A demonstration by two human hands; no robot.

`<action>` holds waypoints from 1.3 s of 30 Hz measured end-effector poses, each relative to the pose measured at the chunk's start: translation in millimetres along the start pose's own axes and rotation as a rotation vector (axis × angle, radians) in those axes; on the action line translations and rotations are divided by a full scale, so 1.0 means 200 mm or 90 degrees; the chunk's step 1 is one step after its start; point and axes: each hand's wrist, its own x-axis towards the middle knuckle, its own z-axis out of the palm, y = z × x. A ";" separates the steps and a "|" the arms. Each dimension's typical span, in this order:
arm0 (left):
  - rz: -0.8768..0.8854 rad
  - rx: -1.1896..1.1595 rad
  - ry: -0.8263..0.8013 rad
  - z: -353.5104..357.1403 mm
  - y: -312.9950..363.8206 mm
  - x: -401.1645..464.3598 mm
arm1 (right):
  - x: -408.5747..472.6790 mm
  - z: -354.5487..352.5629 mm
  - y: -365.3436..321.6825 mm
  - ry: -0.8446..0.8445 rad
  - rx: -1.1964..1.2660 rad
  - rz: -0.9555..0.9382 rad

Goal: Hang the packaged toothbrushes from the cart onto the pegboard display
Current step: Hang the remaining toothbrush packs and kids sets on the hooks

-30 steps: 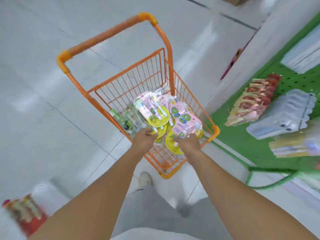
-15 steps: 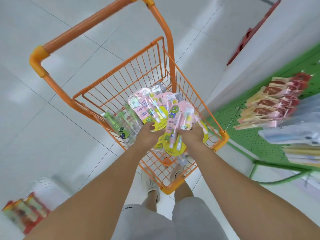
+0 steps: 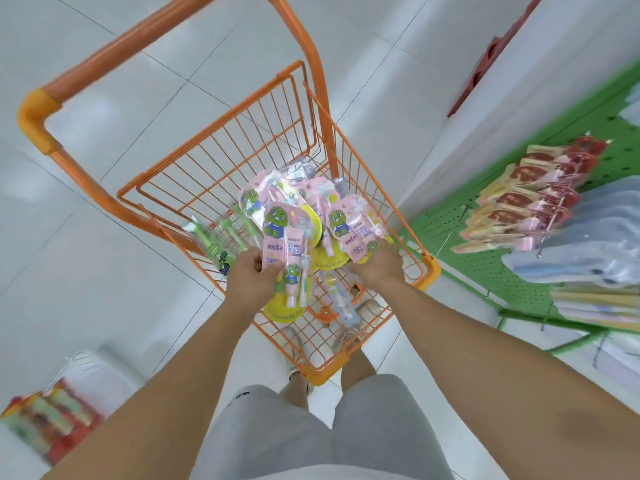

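My grey shorts (image 3: 311, 427) fill the bottom of the view, with both bare forearms reaching forward over the orange wire shopping cart (image 3: 221, 157). My left hand (image 3: 251, 278) is curled round a pink and yellow blister pack of a child's toothbrush with a green cartoon figure (image 3: 284, 244), pinching its left edge and holding it above the basket. My right hand (image 3: 379, 265) grips a second pink pack with the same green figure (image 3: 351, 226) by its lower end. Under and between them more pink packs (image 3: 266, 195) lie heaped in the basket, and clear packs with green toothbrushes (image 3: 221, 237) sit just left of my left hand. Beyond, to the right, stands the green perforated pegboard display (image 3: 485, 258), where red and yellow packets (image 3: 526, 202) and pale blue packets (image 3: 595, 244) hang from pegs. The orange cart handle (image 3: 131, 50) lies farthest, over white floor tiles (image 3: 86, 271).
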 end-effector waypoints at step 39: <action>0.150 -0.036 -0.341 0.87 -0.12 -0.65 | -0.84 -0.23 1.20 0.064 0.686 0.038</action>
